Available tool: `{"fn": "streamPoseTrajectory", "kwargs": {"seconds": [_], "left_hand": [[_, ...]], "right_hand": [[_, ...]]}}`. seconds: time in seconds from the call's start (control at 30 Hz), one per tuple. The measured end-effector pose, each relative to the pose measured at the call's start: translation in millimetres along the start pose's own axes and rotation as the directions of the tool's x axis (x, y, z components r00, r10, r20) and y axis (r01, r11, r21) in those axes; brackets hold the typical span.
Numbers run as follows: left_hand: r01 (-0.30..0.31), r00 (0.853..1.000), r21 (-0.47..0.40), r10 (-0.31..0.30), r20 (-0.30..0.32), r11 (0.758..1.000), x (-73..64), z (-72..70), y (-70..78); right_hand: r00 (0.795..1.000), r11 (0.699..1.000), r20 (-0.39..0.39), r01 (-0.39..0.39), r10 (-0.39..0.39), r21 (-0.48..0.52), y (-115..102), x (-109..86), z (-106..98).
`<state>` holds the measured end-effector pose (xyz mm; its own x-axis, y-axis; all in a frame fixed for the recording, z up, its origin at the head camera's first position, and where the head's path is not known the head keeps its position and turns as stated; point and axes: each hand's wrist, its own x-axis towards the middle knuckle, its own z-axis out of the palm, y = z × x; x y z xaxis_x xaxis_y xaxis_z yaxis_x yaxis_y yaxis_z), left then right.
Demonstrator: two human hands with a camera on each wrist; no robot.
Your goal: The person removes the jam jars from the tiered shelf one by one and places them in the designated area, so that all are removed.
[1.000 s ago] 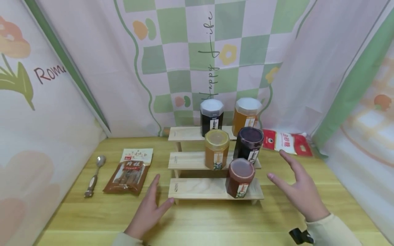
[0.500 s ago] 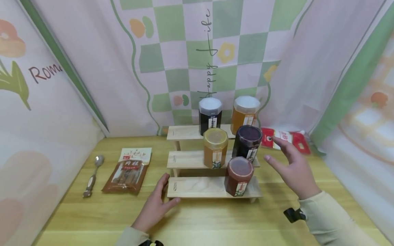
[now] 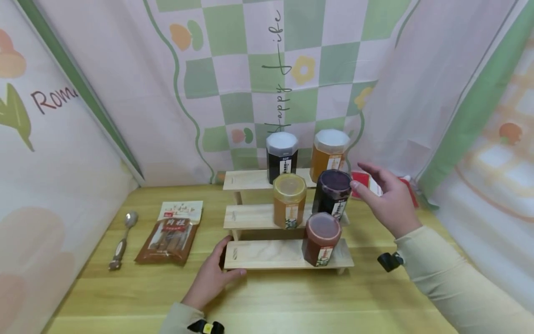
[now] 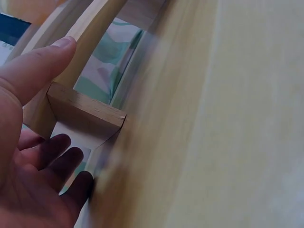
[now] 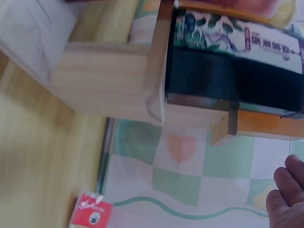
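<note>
A three-step wooden display rack [image 3: 263, 254] bears several faceted jars. My left hand [image 3: 212, 278] holds the left end of its lowest step, thumb [image 4: 42, 66] along the front board and fingers behind. On the middle step, a dark purple jar [image 3: 327, 197] stands right of a honey-coloured jar [image 3: 288, 206]. My right hand [image 3: 390, 199] is raised beside the dark purple jar, fingers spread and thumb tip right at its lid in the head view. The right wrist view shows that jar's label [image 5: 237, 35] with the fingers off to its lower right.
A reddish-brown jar [image 3: 320, 241] is on the lowest step; a black jar [image 3: 281, 160] and an amber jar [image 3: 327, 162] are on top. Left lie a spoon [image 3: 121, 246] and a brown packet [image 3: 171, 236]. A red-and-white bag [image 3: 360, 183] lies behind my right hand. Printed curtains [image 3: 275, 69] enclose the table.
My left hand has come rightward onto the end of the lowest step. My right hand has moved up and left to the dark purple jar's lid. The jars stay put.
</note>
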<state>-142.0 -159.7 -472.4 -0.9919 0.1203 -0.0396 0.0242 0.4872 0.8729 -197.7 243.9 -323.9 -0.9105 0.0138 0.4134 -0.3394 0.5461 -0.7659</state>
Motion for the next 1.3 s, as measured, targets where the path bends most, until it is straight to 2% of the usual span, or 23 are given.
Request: {"fn": "streamPoseTrajectory", "kwargs": {"seconds": [0.23, 0.77, 1.07, 1.3], "left_hand": [[0.001, 0.999, -0.042, -0.002, -0.038, 0.999, 1.5, -1.1, -2.2], [-0.002, 1.0, -0.234, -0.002, -0.016, 0.972, 0.5, -0.6, -7.5], [-0.01, 1.0, -0.257, 0.01, 0.0, 0.966, 2.2, 0.9, -8.0], [-0.005, 1.0, -0.272, 0.009, 0.014, 0.962, 3.7, -0.2, -8.3]], "right_hand": [[1.0, 0.998, 0.014, -0.013, 0.014, -0.069, -11, 19.4, -3], [0.982, 0.993, 0.151, -0.115, 0.113, 0.002, -40, 64.1, 5], [0.96, 0.983, 0.214, -0.182, 0.179, -0.008, -51, 82.6, 12], [0.953, 0.976, 0.21, -0.217, 0.219, -0.036, -56, 87.0, 10]]}}
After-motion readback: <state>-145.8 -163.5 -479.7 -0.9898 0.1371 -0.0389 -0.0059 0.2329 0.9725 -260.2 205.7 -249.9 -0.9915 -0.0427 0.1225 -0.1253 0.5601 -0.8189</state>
